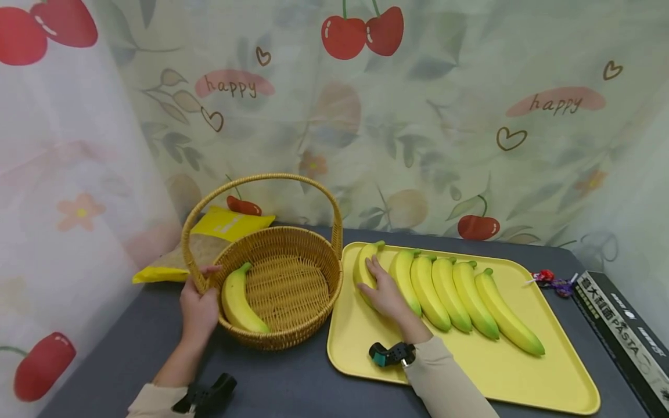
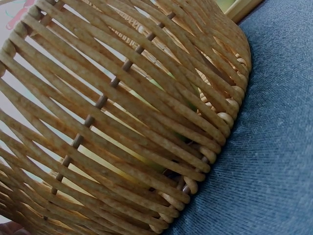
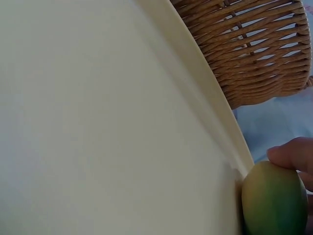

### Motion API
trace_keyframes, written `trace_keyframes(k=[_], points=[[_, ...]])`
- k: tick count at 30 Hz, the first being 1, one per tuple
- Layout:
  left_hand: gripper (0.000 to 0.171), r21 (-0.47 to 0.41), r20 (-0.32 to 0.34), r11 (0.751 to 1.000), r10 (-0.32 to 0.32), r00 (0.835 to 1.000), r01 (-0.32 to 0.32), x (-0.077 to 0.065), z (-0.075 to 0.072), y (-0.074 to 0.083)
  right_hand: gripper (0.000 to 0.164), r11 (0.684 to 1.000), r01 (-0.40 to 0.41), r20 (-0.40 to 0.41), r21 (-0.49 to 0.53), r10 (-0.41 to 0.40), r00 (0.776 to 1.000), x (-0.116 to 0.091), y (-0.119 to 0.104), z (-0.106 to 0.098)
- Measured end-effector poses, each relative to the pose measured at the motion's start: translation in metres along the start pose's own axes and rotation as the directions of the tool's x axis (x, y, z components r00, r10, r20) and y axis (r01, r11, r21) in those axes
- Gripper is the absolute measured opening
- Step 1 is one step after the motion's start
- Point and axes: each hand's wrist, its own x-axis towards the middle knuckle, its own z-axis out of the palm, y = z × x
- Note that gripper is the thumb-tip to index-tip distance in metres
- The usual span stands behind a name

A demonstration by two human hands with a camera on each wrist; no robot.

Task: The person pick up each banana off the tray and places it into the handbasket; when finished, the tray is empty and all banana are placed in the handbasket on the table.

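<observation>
Fingers [image 1: 376, 269] around banana [image 1: 363, 265], stem [image 1: 380, 244] away

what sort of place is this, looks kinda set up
Probably a small indoor tabletop set up for handling things: cherry-printed cloth hangs behind a dark table bearing a wicker basket and a yellow tray with bananas lined up.

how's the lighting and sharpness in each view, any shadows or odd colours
Head view: soft, fairly even light, row of bananas reasonably sharp; left wrist view: basket backlit, bright gaps between darker strands, and the table looks bluer than in the head view; right wrist view: tray pale and nearly featureless, with a dark shadow beside the touched banana.
</observation>
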Motion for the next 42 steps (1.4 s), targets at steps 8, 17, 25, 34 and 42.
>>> trace_keyframes(k=[8,17,25,34,42], points=[[0.041,0.01,0.002,1.0,-0.005,1.0,0.005,0.0,0.0,0.0,0.061,1.0,0.014,0.004,0.01,-0.014,1.0,-0.001,-0.002,0.0],[0.042,0.006,-0.01,1.0,-0.007,1.0,0.007,-0.001,-0.001,-0.001,0.061,0.999,-0.001,-0.042,0.034,0.002,0.999,-0.001,-0.002,0.003],[0.041,0.009,-0.011,1.0,0.029,1.0,-0.029,0.0,0.0,-0.001,0.064,1.0,-0.006,-0.043,0.002,0.006,0.999,0.0,0.0,0.003],[0.042,0.001,-0.026,0.999,0.033,0.999,-0.033,-0.001,0.0,-0.001,0.065,1.0,-0.007,0.017,-0.018,0.008,1.0,-0.003,-0.014,-0.007],[0.042,-0.004,-0.017,0.999,0.034,0.999,-0.035,0.0,0.001,0.0,0.066,1.0,0.01,0.027,0.002,-0.01,1.0,-0.009,-0.031,-0.022]])
